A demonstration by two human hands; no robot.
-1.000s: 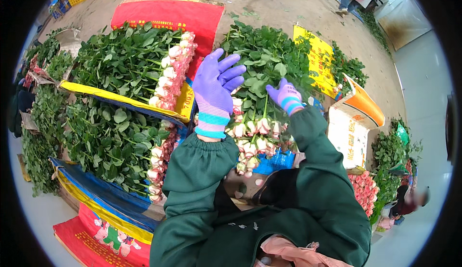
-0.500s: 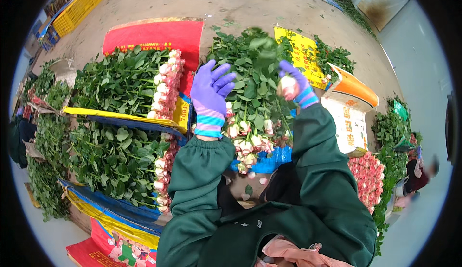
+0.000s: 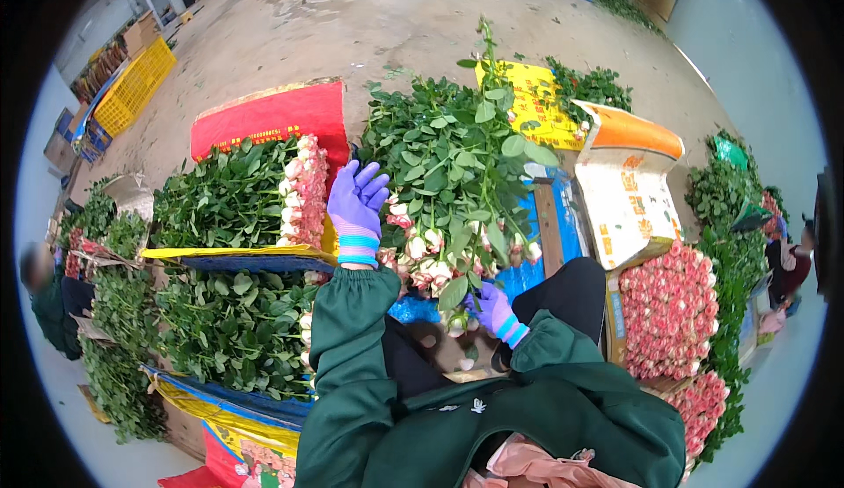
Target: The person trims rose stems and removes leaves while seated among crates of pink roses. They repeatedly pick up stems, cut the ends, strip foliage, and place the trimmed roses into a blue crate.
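Two gloved hands (image 3: 495,312), perhaps one rose (image 3: 485,112)

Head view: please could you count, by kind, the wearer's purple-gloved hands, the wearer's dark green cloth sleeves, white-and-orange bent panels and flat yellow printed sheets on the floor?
Purple-gloved hands: 2 (left hand, right hand)
Dark green cloth sleeves: 2
White-and-orange bent panel: 1
Flat yellow printed sheet: 1
Total: 6

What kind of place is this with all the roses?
Probably somewhere cut flowers get sorted: leafy cut roses lie heaped in front, pink roses are stacked neatly at right, and a yellow crate stands farther back.
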